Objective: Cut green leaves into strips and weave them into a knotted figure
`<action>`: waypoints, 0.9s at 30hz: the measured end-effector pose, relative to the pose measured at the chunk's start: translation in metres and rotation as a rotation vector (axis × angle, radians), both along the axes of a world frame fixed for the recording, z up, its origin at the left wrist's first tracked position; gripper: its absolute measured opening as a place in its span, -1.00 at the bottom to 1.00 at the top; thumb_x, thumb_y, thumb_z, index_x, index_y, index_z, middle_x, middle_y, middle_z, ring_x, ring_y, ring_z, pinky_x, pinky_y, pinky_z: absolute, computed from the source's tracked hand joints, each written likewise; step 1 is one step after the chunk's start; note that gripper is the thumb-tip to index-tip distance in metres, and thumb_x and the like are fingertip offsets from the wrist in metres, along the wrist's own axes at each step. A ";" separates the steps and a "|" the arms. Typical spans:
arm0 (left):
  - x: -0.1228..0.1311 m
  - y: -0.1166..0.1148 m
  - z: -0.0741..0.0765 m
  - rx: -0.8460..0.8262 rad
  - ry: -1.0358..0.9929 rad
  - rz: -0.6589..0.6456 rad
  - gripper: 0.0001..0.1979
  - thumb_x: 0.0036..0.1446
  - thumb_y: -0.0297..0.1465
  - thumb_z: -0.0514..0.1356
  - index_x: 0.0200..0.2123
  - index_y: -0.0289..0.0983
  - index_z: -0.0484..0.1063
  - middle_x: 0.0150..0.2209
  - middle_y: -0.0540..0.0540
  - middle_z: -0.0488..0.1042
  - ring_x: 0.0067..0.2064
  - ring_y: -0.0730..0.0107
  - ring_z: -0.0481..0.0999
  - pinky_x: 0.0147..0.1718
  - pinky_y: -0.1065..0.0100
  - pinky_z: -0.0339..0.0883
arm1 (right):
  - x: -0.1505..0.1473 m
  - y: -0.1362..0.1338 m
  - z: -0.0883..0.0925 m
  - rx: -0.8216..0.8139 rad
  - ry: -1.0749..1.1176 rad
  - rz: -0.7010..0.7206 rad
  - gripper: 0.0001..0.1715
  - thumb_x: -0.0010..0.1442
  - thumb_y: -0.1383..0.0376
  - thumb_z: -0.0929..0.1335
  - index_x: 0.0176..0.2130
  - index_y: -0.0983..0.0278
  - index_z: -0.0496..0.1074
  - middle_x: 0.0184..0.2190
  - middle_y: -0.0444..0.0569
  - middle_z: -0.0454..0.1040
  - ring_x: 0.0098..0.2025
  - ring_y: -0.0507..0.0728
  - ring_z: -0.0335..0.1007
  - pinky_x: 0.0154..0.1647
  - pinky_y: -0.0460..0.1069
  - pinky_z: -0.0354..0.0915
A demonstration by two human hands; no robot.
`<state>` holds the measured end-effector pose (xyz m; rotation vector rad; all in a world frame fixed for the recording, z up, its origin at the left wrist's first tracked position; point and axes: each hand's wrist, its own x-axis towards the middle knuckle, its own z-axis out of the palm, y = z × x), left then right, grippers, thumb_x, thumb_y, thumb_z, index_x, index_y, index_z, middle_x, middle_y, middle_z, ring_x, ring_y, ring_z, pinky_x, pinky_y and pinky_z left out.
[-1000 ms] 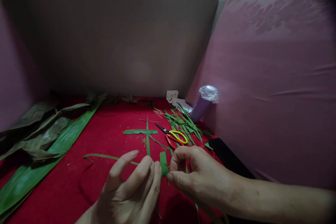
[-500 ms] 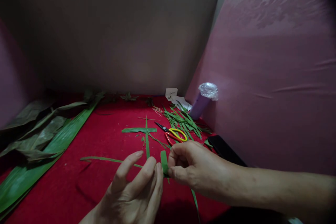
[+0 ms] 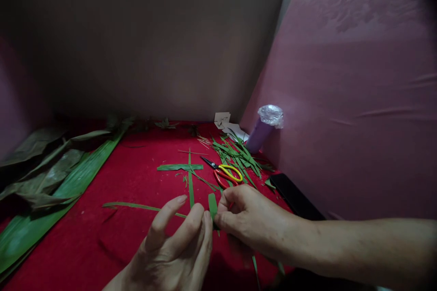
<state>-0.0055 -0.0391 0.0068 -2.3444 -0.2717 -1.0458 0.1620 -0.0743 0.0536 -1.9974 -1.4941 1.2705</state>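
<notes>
Between my two hands, a short green leaf strip (image 3: 212, 204) stands up from the fingertips. My right hand (image 3: 246, 211) pinches it from the right with thumb and forefinger. My left hand (image 3: 182, 238) has its fingers bent against the strip's lower part, and a long thin leaf strip (image 3: 136, 205) runs out to the left from behind them. The left fingertips are partly hidden. Just beyond lie a wide cut leaf piece (image 3: 170, 167) and a narrow strip (image 3: 190, 182) crossing it. Scissors (image 3: 225, 173) with red and yellow handles lie beyond my right hand, blades pointing left.
A heap of cut leaf strips (image 3: 239, 154) lies at the back right, near white paper (image 3: 222, 119) and a purple container (image 3: 261, 132) topped with clear plastic. A black phone-like object (image 3: 297, 195) rests by the pink wall. Long green leaves (image 3: 78, 182) and dried leaves (image 3: 44, 182) line the left side.
My right hand has shifted slightly left, closer to the left fingers, still pinching the leaf strip. The whole view has moved a little. The left hand is nearly unchanged.
</notes>
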 end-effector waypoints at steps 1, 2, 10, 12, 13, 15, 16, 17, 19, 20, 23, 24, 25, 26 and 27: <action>0.000 -0.001 0.000 -0.009 0.009 0.012 -0.74 0.08 -0.56 0.00 -0.33 -0.39 0.51 -0.32 -0.13 0.56 -0.14 0.23 0.40 0.11 -0.03 -0.09 | -0.001 0.000 0.000 -0.011 0.015 0.000 -0.85 0.06 0.38 0.17 -0.46 0.28 0.29 -0.78 -0.18 0.31 -0.79 -0.03 0.19 -0.84 -0.20 0.03; 0.001 -0.002 0.001 -0.001 0.013 0.009 -0.74 0.08 -0.55 0.01 -0.33 -0.39 0.51 -0.33 -0.12 0.56 -0.14 0.23 0.40 0.11 -0.03 -0.09 | -0.001 -0.001 0.000 -0.016 0.027 -0.007 -0.86 0.05 0.39 0.16 -0.46 0.27 0.27 -0.79 -0.19 0.30 -0.80 -0.02 0.17 -0.86 -0.20 0.03; 0.001 0.000 -0.001 0.020 -0.015 -0.024 -0.75 0.07 -0.56 0.02 -0.35 -0.38 0.51 -0.34 -0.11 0.56 -0.16 0.25 0.42 0.11 -0.05 -0.09 | -0.006 -0.006 0.003 0.021 0.058 -0.093 -0.91 0.00 0.40 0.20 -0.43 0.25 0.25 -0.80 -0.27 0.20 -0.83 -0.05 0.09 -0.90 -0.20 0.04; 0.001 0.000 -0.002 0.002 -0.028 -0.021 -0.75 0.07 -0.56 0.02 -0.34 -0.39 0.51 -0.35 -0.11 0.56 -0.16 0.25 0.42 0.11 -0.05 -0.09 | -0.005 -0.006 0.005 0.029 0.048 -0.095 -0.93 0.00 0.40 0.21 -0.42 0.26 0.25 -0.79 -0.26 0.21 -0.81 -0.05 0.09 -0.88 -0.20 0.05; 0.001 -0.001 -0.002 -0.019 -0.025 -0.016 -0.75 0.08 -0.56 0.01 -0.34 -0.38 0.51 -0.35 -0.11 0.56 -0.16 0.24 0.42 0.11 -0.05 -0.08 | -0.005 -0.005 0.007 0.026 0.048 -0.088 -0.94 0.01 0.40 0.22 -0.42 0.27 0.26 -0.78 -0.25 0.22 -0.80 -0.06 0.08 -0.87 -0.20 0.05; 0.001 -0.001 -0.001 -0.043 -0.019 -0.008 -0.74 0.09 -0.56 0.01 -0.33 -0.37 0.51 -0.34 -0.11 0.56 -0.14 0.25 0.42 0.11 -0.05 -0.07 | -0.004 -0.005 0.010 -0.004 0.061 -0.072 -0.95 0.04 0.39 0.23 -0.42 0.28 0.26 -0.77 -0.25 0.22 -0.80 -0.07 0.05 -0.85 -0.19 0.04; 0.002 -0.001 -0.001 -0.037 -0.022 -0.013 -0.74 0.09 -0.56 0.01 -0.33 -0.37 0.51 -0.34 -0.11 0.56 -0.14 0.25 0.42 0.11 -0.05 -0.07 | -0.004 -0.005 0.012 -0.010 0.071 -0.069 -0.96 0.04 0.39 0.23 -0.42 0.28 0.26 -0.77 -0.26 0.21 -0.80 -0.08 0.02 -0.83 -0.19 0.03; 0.002 0.000 -0.001 -0.025 -0.032 -0.023 -0.75 0.09 -0.56 0.01 -0.33 -0.37 0.51 -0.35 -0.10 0.56 -0.15 0.25 0.42 0.11 -0.05 -0.06 | -0.004 -0.006 0.014 -0.002 0.078 -0.068 -0.98 0.03 0.40 0.25 -0.42 0.28 0.26 -0.76 -0.27 0.18 -0.78 -0.09 0.00 -0.81 -0.20 0.01; 0.002 0.001 -0.001 -0.026 -0.053 -0.030 -0.76 0.08 -0.56 0.03 -0.34 -0.38 0.51 -0.36 -0.10 0.56 -0.15 0.24 0.42 0.10 -0.05 -0.06 | -0.003 -0.008 0.015 0.083 0.053 -0.056 -0.88 -0.01 0.42 0.32 -0.39 0.28 0.27 -0.71 -0.28 0.18 -0.71 -0.09 0.02 -0.74 -0.20 0.00; 0.002 0.001 -0.001 -0.032 -0.065 -0.037 -0.77 0.08 -0.56 0.03 -0.34 -0.39 0.51 -0.37 -0.10 0.56 -0.16 0.24 0.42 0.10 -0.04 -0.05 | -0.002 -0.011 0.015 0.151 0.013 -0.027 -0.81 -0.05 0.42 0.35 -0.35 0.27 0.28 -0.67 -0.27 0.21 -0.66 -0.08 0.06 -0.70 -0.20 0.00; 0.002 0.002 0.000 -0.054 -0.080 -0.049 -0.77 0.08 -0.56 0.04 -0.35 -0.40 0.51 -0.38 -0.11 0.56 -0.16 0.24 0.43 0.08 -0.03 -0.01 | 0.003 -0.019 0.013 0.368 -0.255 0.191 -0.75 -0.03 0.40 0.36 -0.28 0.22 0.28 -0.54 -0.20 0.32 -0.55 -0.04 0.15 -0.61 -0.16 -0.01; 0.003 0.002 0.000 -0.054 -0.077 -0.053 -0.77 0.08 -0.57 0.04 -0.36 -0.40 0.51 -0.39 -0.11 0.56 -0.16 0.24 0.43 0.08 -0.03 -0.01 | 0.005 -0.021 0.012 0.429 -0.368 0.289 -0.78 -0.01 0.41 0.33 -0.29 0.22 0.28 -0.52 -0.19 0.34 -0.55 -0.04 0.15 -0.60 -0.14 -0.02; 0.003 0.002 0.000 -0.050 -0.079 -0.061 -0.77 0.08 -0.57 0.04 -0.36 -0.40 0.51 -0.39 -0.11 0.56 -0.16 0.24 0.43 0.07 -0.02 -0.01 | 0.006 -0.023 0.011 0.482 -0.477 0.390 -0.81 0.01 0.42 0.31 -0.30 0.23 0.27 -0.51 -0.17 0.35 -0.55 -0.03 0.15 -0.59 -0.12 -0.04; 0.003 0.002 0.000 -0.053 -0.080 -0.064 -0.77 0.08 -0.57 0.04 -0.37 -0.41 0.51 -0.39 -0.12 0.56 -0.16 0.23 0.43 0.07 -0.02 -0.01 | 0.007 -0.024 0.011 0.529 -0.577 0.483 -0.82 0.01 0.43 0.30 -0.31 0.23 0.27 -0.48 -0.15 0.36 -0.56 -0.02 0.15 -0.59 -0.10 -0.06; 0.004 0.002 0.000 -0.055 -0.083 -0.068 -0.78 0.08 -0.57 0.04 -0.37 -0.41 0.51 -0.38 -0.12 0.56 -0.16 0.23 0.43 0.07 -0.02 -0.01 | 0.008 -0.024 0.011 0.570 -0.663 0.563 -0.81 0.01 0.45 0.28 -0.30 0.24 0.26 -0.45 -0.13 0.36 -0.55 -0.02 0.16 -0.59 -0.09 -0.08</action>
